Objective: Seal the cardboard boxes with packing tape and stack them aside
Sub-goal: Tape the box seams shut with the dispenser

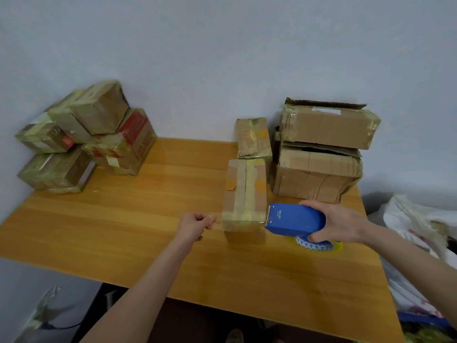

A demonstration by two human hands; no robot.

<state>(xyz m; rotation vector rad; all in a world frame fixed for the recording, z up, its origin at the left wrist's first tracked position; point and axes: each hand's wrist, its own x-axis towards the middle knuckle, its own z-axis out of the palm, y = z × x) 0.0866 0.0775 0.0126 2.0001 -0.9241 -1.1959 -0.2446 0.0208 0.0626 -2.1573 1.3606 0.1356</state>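
A: Surroundings?
B: Wooden table (153,233) against a pale wall. Far left, a pile of four taped boxes (84,137). Far right, two worn, larger cartons (321,149) stacked; a narrow box (253,137) stands beside them. White bags (420,233) off the right edge.

A: The working box?
B: Small cardboard box (243,194) lies between the hands. Right hand (338,222) grips the blue tape dispenser (294,219) at its right edge. Left hand (195,225) is clenched, apparently pinching a clear tape end; blurred.

A: Dispensers?
B: One.

Taped boxes (84,137) stacked left – open boxes (321,147) right (against wall (222,58)).
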